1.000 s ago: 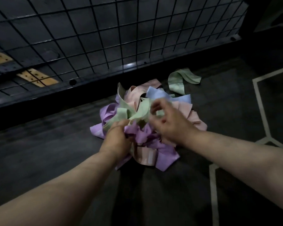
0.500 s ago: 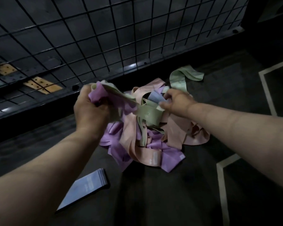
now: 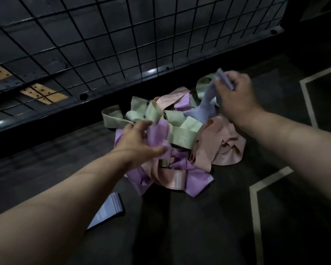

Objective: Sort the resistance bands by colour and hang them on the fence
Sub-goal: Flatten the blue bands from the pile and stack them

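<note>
A tangled pile of resistance bands in green, purple, pink and blue lies on the dark floor below the black wire fence. My left hand is low over the pile's left side and grips a purple band. My right hand is raised at the pile's far right, gripping a blue band that stretches up out of the heap. One separate blue band lies flat on the floor under my left forearm.
The fence's black base rail runs just behind the pile. Pale floor lines cross the dark floor on the right. Tan perforated plates lie behind the mesh at the left.
My left hand dropped from a raised position back onto the pile, letting the lifted bundle fall. My right hand moved up and right, pulling a blue band out of the heap.
</note>
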Motion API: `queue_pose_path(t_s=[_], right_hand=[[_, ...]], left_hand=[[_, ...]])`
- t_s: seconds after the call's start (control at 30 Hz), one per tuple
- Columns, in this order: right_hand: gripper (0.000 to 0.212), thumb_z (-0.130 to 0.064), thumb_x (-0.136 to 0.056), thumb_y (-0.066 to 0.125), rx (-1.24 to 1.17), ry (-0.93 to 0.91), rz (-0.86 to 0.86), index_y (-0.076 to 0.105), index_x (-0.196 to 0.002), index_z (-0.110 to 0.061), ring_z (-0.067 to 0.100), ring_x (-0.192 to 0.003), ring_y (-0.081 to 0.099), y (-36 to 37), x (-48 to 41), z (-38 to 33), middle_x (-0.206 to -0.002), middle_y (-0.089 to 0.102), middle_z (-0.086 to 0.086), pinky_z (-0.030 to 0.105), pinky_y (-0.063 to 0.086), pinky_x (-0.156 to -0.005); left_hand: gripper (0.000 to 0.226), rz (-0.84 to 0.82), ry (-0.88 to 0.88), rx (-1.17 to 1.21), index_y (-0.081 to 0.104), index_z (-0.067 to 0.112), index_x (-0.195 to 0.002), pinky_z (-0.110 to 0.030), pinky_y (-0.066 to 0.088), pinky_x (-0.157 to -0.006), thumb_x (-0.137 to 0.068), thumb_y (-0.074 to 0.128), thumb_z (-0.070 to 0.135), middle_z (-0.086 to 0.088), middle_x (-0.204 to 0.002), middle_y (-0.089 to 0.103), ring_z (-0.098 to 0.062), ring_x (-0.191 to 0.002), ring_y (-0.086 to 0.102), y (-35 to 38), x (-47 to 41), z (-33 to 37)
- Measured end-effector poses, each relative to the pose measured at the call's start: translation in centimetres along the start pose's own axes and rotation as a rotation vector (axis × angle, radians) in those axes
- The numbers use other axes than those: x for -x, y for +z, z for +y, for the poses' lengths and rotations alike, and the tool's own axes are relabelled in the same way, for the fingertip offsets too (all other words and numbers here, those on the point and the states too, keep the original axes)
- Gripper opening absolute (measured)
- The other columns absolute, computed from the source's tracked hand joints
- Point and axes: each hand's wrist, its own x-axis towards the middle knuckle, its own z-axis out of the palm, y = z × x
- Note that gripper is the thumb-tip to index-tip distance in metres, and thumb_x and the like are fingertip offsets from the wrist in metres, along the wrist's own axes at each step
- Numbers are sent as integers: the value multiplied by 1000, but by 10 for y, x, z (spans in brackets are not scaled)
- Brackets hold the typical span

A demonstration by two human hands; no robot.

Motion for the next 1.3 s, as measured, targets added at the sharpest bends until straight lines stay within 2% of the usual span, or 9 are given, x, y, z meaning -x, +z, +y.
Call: queue_pose_path(t_s=[0.1,0.2,0.4,0.5,0.6,0.73,0.9,1.07,1.3], right_hand=[[12,-21,-101,52,-132,-24,111,58,-96,-10,-5,-66,49,-5,3,-21,-76,50,-9,15,42,-62],[10,-26,-102,49,-194,-80,229,52,-94,-22,-5,-68,49,-10,9,-41,-79,48,-12,17,42,-65],[26,-30,-104,47,-427,-29,389,42,-126,-17,-12,-89,61,-26,15,-70,-111,57,-5,14,51,-80],[4,-26,-104,47,-353,25,188,46,-108,-28,-18,-80,59,-23,21,-78,-101,55,-12,10,50,-73],[9,-25,-101,54,-288,80,-181,52,-93,-27,-2,-84,67,-12,32,-79,-95,60,-6,21,59,-72],[9,-22,-99,59,-401,104,-305,64,-95,-16,16,-93,71,-1,34,-84,-93,69,1,37,61,-77],[13,-21,-99,59,-620,267,-113,66,-96,-12,23,-88,73,1,10,-75,-92,74,5,46,61,-80],[24,-28,-100,57,-559,531,-94,61,-112,-7,29,-87,70,15,9,-46,-102,69,13,38,60,-63],[25,-34,-100,57,-631,549,-168,65,-114,-15,14,-73,73,13,9,-58,-99,69,-1,29,56,-54]], left_hand=[[115,134,59,-342,15,51,-150,-52,8,-122,-58,84,60,3,-157,-31,-30,-150,-15,19,6,8],[123,69,130,-462,-7,58,-148,-63,-3,-117,-63,82,61,8,-153,-42,-26,-147,-28,36,1,11],[73,-20,15,-651,28,52,-141,-71,-8,-111,-79,67,56,-5,-162,-12,-32,-150,-8,52,-12,3],[85,112,180,-562,19,53,-146,-63,-16,-113,-73,64,49,-2,-163,-16,-25,-150,-19,48,-6,8],[101,26,393,-112,12,48,-151,-49,7,-119,-63,61,37,12,-163,4,-10,-148,8,36,5,38],[55,-203,314,692,61,19,-115,-28,52,-87,-62,67,5,-1,-109,69,-9,-99,65,19,4,72],[38,-314,258,662,67,-2,-112,-44,56,-89,-77,74,9,-21,-105,72,-32,-93,69,-1,10,61],[5,-233,166,585,70,6,-92,-23,49,-52,-88,68,8,-10,-75,69,-18,-61,62,-20,24,48],[7,-200,27,521,67,12,-73,-18,41,-44,-74,74,15,-8,-67,64,-15,-49,57,-65,53,26]])
